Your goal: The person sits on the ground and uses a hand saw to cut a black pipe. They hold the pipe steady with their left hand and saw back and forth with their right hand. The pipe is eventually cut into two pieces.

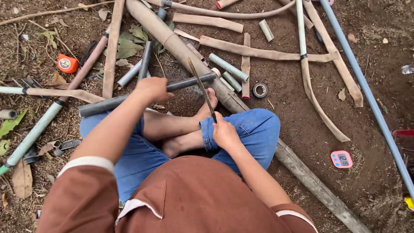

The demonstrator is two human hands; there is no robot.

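Left hand (152, 88): closed around grey pipe (129, 98), held roughly level above the crossed legs.
Right hand (224, 131): fist closed on handle of saw blade (202, 86); blade laid across the pipe near its far end.
Pipe position: in front of the seated person, far end by the bare foot, over long bamboo pole (224, 95).
Ground: pipe offcuts (228, 67), tape roll (260, 89), orange tape measure (67, 64), pink timer (341, 159) scattered on soil.

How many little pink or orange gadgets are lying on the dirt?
2. An orange tape measure lies at upper left beside the pipes, and a pink timer lies at right near the long plank. Others may hide under leaves.
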